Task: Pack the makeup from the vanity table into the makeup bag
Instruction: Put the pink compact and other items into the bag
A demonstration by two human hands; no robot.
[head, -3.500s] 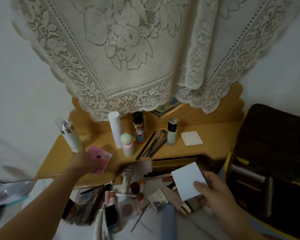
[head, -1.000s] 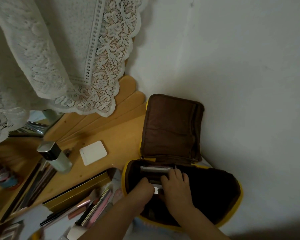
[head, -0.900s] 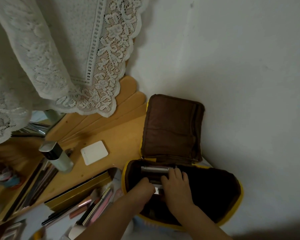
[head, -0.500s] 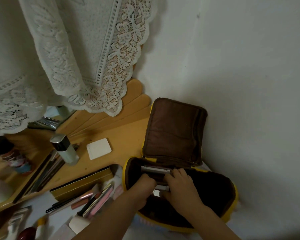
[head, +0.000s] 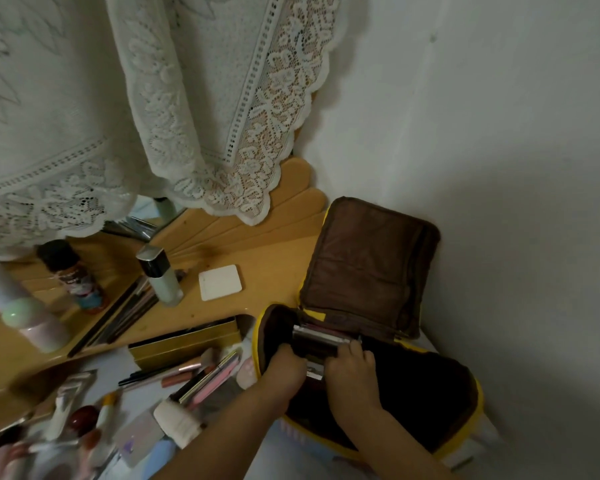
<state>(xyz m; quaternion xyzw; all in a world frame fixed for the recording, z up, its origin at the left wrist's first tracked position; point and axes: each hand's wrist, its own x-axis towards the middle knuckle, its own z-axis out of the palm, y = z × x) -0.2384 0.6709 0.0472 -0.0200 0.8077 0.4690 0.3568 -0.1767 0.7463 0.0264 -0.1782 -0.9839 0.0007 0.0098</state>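
Observation:
The makeup bag [head: 261, 329], yellow outside with brown lining, stands open at the table's right end against the wall, its lid [head: 368, 265] propped upright. Both my hands are inside the bag's mouth. My left hand [head: 284, 370] is curled at the left end of a small silver-edged flat case [head: 314, 371], and my right hand [head: 352, 374] grips its right end. Just behind them a longer silver-edged palette [head: 317, 338] stands on edge in the bag. The case's lower part is hidden in the dark lining.
On the wooden vanity top [head: 274, 265] lie a white square compact [head: 220, 282], a pale green bottle [head: 161, 278], a row of brushes [head: 125, 317], a gold tin [head: 184, 344] and other bottles. Loose makeup crowds the lower left. A lace cloth [head: 222, 116] hangs above.
3.5 s ago my left hand was on a pink compact and my right held a white square one. Both hands have since moved into the bag and stay there, shifting slightly.

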